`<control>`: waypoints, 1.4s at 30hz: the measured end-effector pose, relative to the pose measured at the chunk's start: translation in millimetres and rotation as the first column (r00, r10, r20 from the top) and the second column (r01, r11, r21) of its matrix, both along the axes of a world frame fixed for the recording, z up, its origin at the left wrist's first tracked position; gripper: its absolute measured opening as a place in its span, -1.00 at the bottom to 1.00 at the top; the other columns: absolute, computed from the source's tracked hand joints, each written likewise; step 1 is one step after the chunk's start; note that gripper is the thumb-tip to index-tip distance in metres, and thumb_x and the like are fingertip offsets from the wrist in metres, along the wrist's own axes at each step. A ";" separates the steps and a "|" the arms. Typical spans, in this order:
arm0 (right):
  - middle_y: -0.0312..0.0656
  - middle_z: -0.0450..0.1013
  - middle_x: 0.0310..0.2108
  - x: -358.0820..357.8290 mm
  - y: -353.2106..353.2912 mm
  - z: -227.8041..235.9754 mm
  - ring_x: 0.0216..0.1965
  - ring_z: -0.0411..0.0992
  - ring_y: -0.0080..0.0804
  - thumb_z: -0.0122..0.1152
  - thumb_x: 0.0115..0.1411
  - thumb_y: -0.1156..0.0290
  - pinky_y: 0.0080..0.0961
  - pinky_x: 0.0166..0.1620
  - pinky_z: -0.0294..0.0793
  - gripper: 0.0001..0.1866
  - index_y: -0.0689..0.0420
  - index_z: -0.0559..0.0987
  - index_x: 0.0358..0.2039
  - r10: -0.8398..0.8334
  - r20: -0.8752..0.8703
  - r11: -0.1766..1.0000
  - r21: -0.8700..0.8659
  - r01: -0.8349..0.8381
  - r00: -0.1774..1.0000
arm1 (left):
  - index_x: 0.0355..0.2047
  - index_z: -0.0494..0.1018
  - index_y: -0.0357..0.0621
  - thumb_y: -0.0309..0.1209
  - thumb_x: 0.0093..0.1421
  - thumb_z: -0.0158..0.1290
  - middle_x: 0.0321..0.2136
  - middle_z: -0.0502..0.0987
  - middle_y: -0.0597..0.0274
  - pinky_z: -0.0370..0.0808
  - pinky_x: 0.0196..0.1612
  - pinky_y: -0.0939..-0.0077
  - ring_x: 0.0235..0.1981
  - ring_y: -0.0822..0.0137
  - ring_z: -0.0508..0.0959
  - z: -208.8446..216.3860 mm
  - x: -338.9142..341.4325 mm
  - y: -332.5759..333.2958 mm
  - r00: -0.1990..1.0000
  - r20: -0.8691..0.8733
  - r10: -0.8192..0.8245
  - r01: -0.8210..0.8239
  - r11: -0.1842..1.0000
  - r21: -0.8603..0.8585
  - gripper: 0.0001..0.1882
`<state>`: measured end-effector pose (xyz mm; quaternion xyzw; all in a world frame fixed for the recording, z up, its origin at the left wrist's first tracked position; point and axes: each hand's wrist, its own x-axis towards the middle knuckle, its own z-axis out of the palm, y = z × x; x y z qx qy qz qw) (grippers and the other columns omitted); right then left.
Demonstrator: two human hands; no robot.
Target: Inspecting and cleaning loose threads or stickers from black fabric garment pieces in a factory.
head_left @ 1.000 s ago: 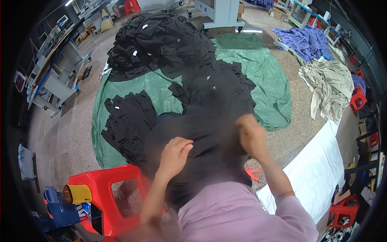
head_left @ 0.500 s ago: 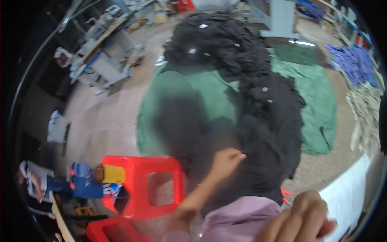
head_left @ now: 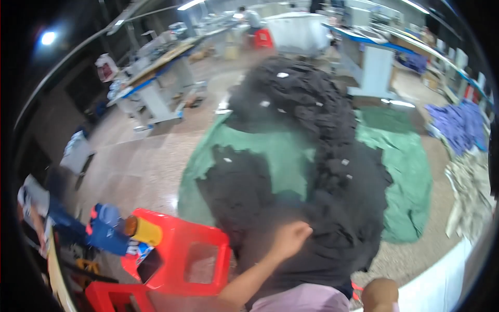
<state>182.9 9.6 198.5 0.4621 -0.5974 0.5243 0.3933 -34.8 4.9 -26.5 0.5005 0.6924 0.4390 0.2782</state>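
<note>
My left hand (head_left: 293,237) is closed over a large heap of black garments (head_left: 332,208). Its forearm reaches in from the lower edge; whether cloth or something else is between the fingers cannot be made out. Low at the right, part of my right hand (head_left: 380,294) shows at the bottom edge beside my pink clothing (head_left: 301,300), its fingers hidden. Several small white labels dot the black pile, which curves away to the far side. Beneath it lies a green sheet (head_left: 408,192), with a separate black piece (head_left: 236,182) spread on its left part.
A red plastic stool (head_left: 169,260) at the left bears a yellow-wrapped jar (head_left: 148,232), a phone (head_left: 149,265) and a blue bag (head_left: 106,236). Purple cloth (head_left: 457,125) and beige cloth (head_left: 468,182) lie at the right. Worktables (head_left: 161,99) stand farther off.
The view has tilted upward, showing more of the room. My right hand, whose curled fingers showed before, has dropped toward the bottom edge. My left hand stays closed above the black cloth.
</note>
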 end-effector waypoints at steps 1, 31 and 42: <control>-0.43 0.33 -0.53 -6.2 -5.4 -23.5 -0.53 0.32 -0.53 -0.12 0.34 0.28 -0.51 -0.54 0.19 -0.75 -0.13 0.46 -0.49 -0.030 0.037 0.999 -0.009 0.031 0.999 | -0.39 0.55 -0.26 -0.36 0.17 0.16 -0.57 0.53 0.35 0.43 -0.38 0.60 -0.48 0.58 0.47 -0.5 -7.1 -1.3 1.000 -0.011 0.021 -0.021 0.999 0.033 -0.82; -0.15 0.42 -0.42 -66.5 22.9 -217.8 -0.37 0.44 -0.15 0.29 0.01 0.58 -0.33 -0.32 0.45 -0.85 0.21 0.53 -0.36 -0.787 0.608 0.181 0.391 0.902 -0.106 | -0.43 0.57 -0.27 -0.46 0.16 0.14 -0.52 0.52 0.48 0.32 -0.43 0.77 -0.48 0.69 0.41 4.8 -27.2 -14.1 0.753 0.647 -0.121 0.242 0.965 -0.101 -0.89; -0.12 0.43 -0.46 -63.4 24.0 -227.9 -0.44 0.45 -0.19 0.30 0.00 0.62 -0.43 -0.38 0.45 -0.83 0.24 0.57 -0.35 -0.744 0.667 0.223 0.304 0.926 -0.040 | -0.35 0.51 -0.39 -0.47 0.21 0.10 -0.45 0.52 0.33 0.36 -0.32 0.67 -0.40 0.59 0.43 1.8 -17.5 -29.1 0.918 0.332 -0.216 0.236 0.971 -0.021 -0.84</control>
